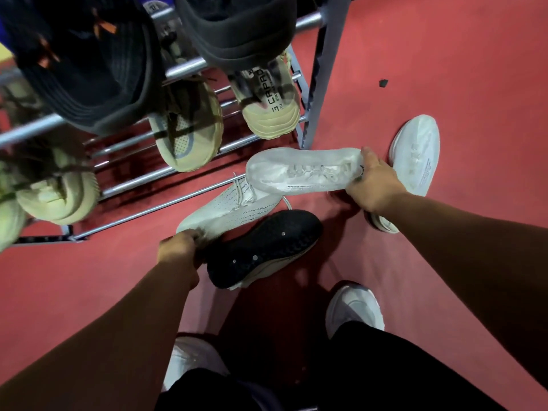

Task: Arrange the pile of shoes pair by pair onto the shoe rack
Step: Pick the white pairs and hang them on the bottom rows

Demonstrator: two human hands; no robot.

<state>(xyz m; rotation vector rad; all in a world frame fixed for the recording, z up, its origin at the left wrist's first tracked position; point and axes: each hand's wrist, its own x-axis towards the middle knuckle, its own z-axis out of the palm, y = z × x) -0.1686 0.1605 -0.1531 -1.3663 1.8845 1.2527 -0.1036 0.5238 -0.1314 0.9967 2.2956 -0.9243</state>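
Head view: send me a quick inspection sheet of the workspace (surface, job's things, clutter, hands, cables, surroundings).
Surface: red floor, shoes lying on it.
Job's things: shoe rack holds dark shoes on the upper bars and beige sneakers below. In front of it are a perforated white shoe, a black-soled shoe lying sole up, a white laced shoe, and a second white shoe on the floor.
Clutter: small black scrap on the floor.
Hands: left hand grips the perforated white shoe's heel; right hand grips the white laced shoe's heel end.
Cables: nothing seen.
Surroundings: the person's own feet in worn white shoes.
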